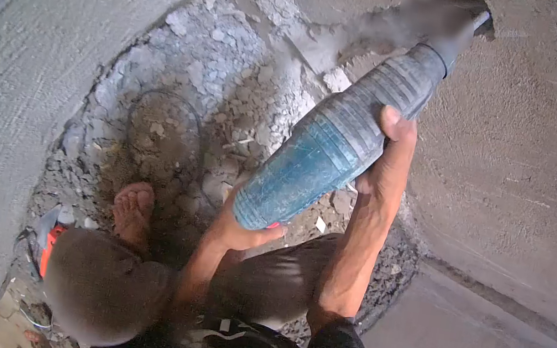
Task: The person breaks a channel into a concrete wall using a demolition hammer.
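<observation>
A dusty blue-and-grey demolition hammer (320, 159) points up and to the right. Its front end reaches a dark, broken hole (473, 1) in the plastered wall, where dust blurs the tip. My left hand (241, 230) is closed at the tool's rear end, next to a small red part; the body hides most of its fingers. Farther forward, my right hand (393, 151) grips the grey ribbed front section from the right side, thumb on top.
Broken masonry and rubble (232, 95) cover the floor. A dark cable (171, 97) loops over it. My bare foot (133, 210) rests among the debris. An orange object (52, 241) lies at the lower left. Plastered walls rise on the left (32, 87) and right (512, 151).
</observation>
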`<act>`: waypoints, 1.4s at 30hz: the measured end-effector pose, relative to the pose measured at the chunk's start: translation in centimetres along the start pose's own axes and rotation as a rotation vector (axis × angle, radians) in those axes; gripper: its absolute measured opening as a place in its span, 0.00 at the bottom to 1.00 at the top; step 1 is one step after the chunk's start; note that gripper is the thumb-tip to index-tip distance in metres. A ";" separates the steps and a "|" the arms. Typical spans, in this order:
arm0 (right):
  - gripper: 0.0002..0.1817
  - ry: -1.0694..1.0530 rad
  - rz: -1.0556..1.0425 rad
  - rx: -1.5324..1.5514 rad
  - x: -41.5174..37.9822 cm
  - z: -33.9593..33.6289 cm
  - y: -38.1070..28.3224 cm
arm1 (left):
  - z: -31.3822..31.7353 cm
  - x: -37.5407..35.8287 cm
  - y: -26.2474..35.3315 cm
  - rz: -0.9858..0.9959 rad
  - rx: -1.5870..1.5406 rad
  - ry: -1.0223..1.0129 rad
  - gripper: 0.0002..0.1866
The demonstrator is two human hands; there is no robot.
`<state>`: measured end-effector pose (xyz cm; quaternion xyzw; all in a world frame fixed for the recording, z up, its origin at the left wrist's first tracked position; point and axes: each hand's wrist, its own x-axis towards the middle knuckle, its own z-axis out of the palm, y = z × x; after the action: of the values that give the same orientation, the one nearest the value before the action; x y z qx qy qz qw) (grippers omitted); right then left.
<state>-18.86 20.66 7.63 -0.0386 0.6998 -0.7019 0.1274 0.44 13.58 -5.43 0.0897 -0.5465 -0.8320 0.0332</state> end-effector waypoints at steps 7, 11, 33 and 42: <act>0.48 0.057 -0.003 -0.095 -2.6 1.3 2.3 | -2.4 -1.5 -5.1 -0.264 -0.097 -0.062 0.39; 0.52 0.052 0.061 -0.141 -2.4 1.8 2.4 | -2.8 -2.0 -6.7 -0.230 -0.162 -0.095 0.39; 0.52 0.126 0.010 -0.069 -3.1 1.9 1.9 | -3.6 -1.6 -4.0 -0.346 -0.074 -0.062 0.40; 0.41 0.105 -0.075 -0.121 -1.4 1.2 0.5 | -0.6 -0.6 -3.4 0.027 0.027 -0.015 0.42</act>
<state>-17.13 19.80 7.36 -0.0355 0.7446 -0.6637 0.0618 1.32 14.48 -8.75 0.0768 -0.5591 -0.8246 0.0392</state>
